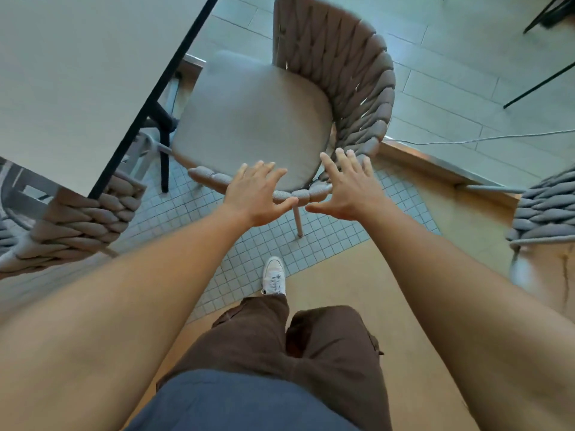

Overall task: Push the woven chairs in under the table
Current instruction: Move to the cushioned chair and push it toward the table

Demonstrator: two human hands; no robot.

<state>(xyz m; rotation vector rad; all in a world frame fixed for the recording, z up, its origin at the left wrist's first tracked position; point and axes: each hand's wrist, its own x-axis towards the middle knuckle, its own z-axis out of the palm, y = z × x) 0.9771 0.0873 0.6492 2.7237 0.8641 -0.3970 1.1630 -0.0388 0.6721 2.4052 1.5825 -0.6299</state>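
2 open hands reach for the woven chair beside the bench.

Nearest, brown trousers (pixel 311 346) and a white shoe (pixel 274 276) stand where the wood floor meets small square tiles (pixel 326 241). Both bare forearms stretch forward; the left hand (pixel 259 194) and right hand (pixel 345 189) are spread wide, fingers apart, holding nothing, over the near woven rim of the chair (pixel 351 82), whether touching it I cannot tell. Its grey seat cushion (pixel 252 119) lies just beyond, only its far-left corner at the dark edge of the bench (pixel 77 73). A 2nd woven chair (pixel 81 219) sits partly under the bench at left; a 3rd woven chair (pixel 547 206) shows at right.
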